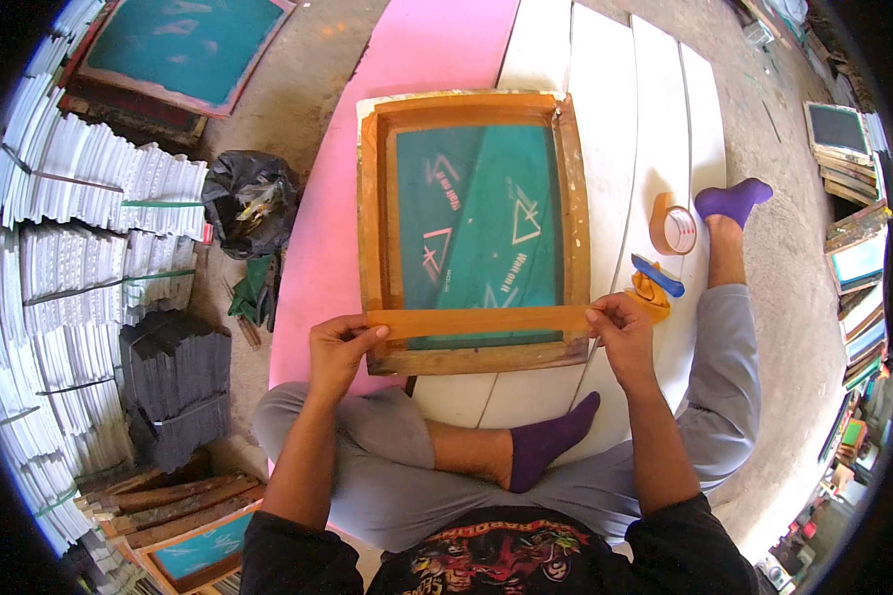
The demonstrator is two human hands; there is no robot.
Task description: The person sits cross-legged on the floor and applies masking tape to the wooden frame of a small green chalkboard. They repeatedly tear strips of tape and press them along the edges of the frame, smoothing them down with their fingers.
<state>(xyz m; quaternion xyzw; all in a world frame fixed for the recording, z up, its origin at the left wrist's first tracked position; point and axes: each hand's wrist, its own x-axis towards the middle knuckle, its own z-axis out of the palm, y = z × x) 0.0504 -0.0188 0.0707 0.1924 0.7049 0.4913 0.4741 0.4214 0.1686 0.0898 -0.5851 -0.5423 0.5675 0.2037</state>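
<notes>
Between my two hands a strip of brown packing tape (pixel 486 319) is stretched level across the near end of a screen printing frame (pixel 571 198). My left hand (pixel 345 349) pinches its left end, and my right hand (pixel 620 332) pinches the right end. The frame has wooden sides and a green mesh (pixel 481 198) with pale triangle designs and lettering. Brown tape lines its far and side inner edges. Whether the strip touches the mesh, I cannot tell. Right of the frame stand a roll of brown tape (pixel 662 224), a blue-handled cutter (pixel 658 275) and a crumpled orange-brown piece (pixel 650 296).
I sit cross-legged on a pink and white board surface (pixel 605 119). Bundled white stacks (pixel 79 268) and a dark stack (pixel 176 382) line the left, beside a black plastic bag (pixel 251 203). Other screen frames (pixel 174 50) lie at far left, near left and along the right.
</notes>
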